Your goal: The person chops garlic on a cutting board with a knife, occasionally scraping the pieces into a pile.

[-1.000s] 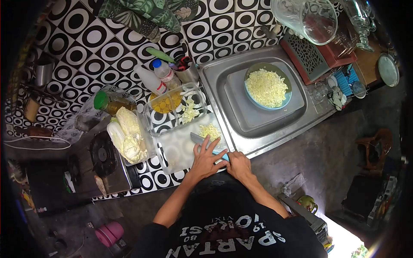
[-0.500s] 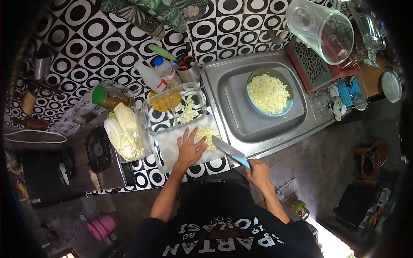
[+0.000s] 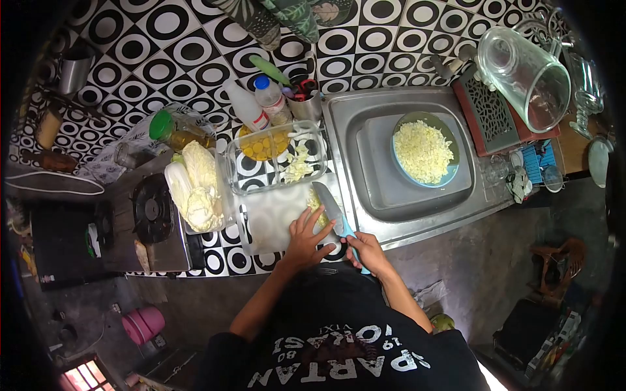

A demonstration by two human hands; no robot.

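My right hand (image 3: pixel 365 251) grips the blue handle of a knife (image 3: pixel 330 205), its blade standing over chopped pale yellow-white pieces (image 3: pixel 315 203) on a translucent cutting board (image 3: pixel 268 218). Spread fingers of my left hand (image 3: pixel 306 238) rest on the board at those pieces, close beside the blade. Part of the pile is hidden behind the blade and fingers. Just beyond the board sits a clear divided container (image 3: pixel 242 188), with orange slices in one section and pale strips in the other. In the sink (image 3: pixel 365 203), a blue-rimmed bowl (image 3: pixel 454 171) holds a heap of similar chopped pieces.
Left of the board, cabbage heads (image 3: pixel 199 189) lie in a clear tray near a stove burner (image 3: pixel 151 207). Bottles (image 3: pixel 272 101) and a metal utensil cup (image 3: pixel 306 107) stand at the back. A large glass jar (image 3: pixel 525 81) is on the right.
The knife has swung from a slanted angle to a steeper one, and my right hand has come closer to my left. My left fingers now lie nearer the blade. The camera view has shifted.
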